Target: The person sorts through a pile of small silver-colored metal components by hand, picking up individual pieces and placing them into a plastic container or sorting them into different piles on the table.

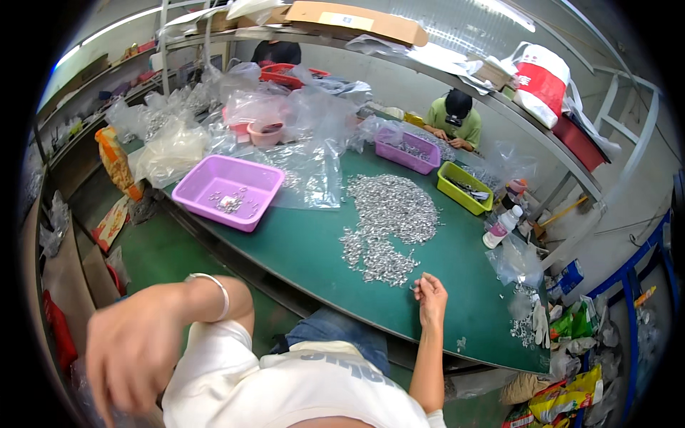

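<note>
A heap of small silvery metal parts is spread over the green tabletop. Just off the heap's near edge is my right hand, its thumb and fingertips pinched together. Whatever lies between those fingertips is too small to make out. My left hand, a bangle on its wrist, is raised off the table at the lower left, close to the camera. Motion smears its fingers, which point downward. A purple basin stands at the table's left with a few metal parts on its bottom.
Farther back are a second purple basin and a green basin holding parts. Clear plastic bags crowd the back left. A white bottle stands at the right. Across the table sits a person in green. A loaded shelf hangs overhead.
</note>
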Demonstrator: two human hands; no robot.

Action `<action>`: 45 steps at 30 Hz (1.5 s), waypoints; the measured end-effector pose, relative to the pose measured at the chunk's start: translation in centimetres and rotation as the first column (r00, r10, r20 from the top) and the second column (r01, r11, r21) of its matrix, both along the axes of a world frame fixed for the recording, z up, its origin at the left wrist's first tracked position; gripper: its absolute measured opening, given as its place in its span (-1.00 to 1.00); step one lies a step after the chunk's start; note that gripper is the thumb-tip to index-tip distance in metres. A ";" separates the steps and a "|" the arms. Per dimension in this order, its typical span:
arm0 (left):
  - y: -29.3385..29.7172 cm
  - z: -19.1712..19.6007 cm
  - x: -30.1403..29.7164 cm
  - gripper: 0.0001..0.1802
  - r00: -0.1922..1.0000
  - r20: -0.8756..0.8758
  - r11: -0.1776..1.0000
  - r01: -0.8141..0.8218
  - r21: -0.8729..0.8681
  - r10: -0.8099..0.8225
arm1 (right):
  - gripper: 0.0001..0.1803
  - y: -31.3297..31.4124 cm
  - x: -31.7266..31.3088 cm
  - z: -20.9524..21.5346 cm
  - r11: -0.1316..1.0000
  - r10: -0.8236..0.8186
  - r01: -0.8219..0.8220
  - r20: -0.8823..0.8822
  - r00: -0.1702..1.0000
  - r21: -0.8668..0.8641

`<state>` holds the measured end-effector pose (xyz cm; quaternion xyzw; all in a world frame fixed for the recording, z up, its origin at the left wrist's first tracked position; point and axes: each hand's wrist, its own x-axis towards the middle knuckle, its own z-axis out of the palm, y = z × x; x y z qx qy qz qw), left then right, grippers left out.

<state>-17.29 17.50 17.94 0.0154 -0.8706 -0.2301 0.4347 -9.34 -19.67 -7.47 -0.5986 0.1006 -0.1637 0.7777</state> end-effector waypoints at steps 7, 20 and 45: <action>-14.6 -13.1 10.4 -0.80 0.006 -0.129 0.126 -0.287 0.950 0.992 | -0.87 1.0 -1.9 5.0 0.920 0.181 -0.184 0.040 0.983 0.347; -22.0 -19.8 14.3 -0.78 0.043 0.029 -0.010 -0.391 0.920 0.999 | -0.86 0.2 -1.0 4.5 0.749 0.405 -0.302 -0.047 0.913 0.590; 3.5 -20.4 24.8 -0.75 -0.990 0.133 -0.947 0.003 0.323 0.042 | -0.69 -2.0 2.0 0.1 0.452 -0.131 -0.022 -0.091 0.987 -0.892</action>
